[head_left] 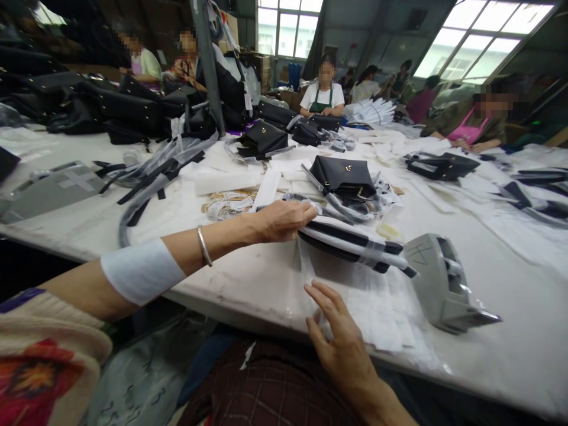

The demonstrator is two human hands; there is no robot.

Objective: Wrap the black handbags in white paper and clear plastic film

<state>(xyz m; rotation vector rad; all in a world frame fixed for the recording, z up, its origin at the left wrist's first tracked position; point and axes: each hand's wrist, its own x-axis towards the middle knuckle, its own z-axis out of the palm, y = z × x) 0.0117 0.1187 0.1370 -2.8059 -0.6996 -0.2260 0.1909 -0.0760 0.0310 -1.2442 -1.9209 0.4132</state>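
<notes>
My left hand (286,220) is closed round one end of a bundle of black bag straps (341,242), partly wrapped in white and clear film. The bundle sits just above the table, its far end pointing right. From its underside a clear plastic strip (306,263) runs down to my right hand (335,331), where its end passes between thumb and curled fingers. Part of that grip is hidden by the hand. Right of the straps stands a grey tape dispenser (437,284). Beyond them lies a black handbag (341,177) with a gold emblem and a film-wrapped handle.
Thin white sheets (377,313) lie near the table's front edge (248,319). A second grey dispenser (57,189) and loose wrapped straps (155,177) are at left. Black bags (128,109) are piled behind, near a metal post (213,71). Several people sit across the table.
</notes>
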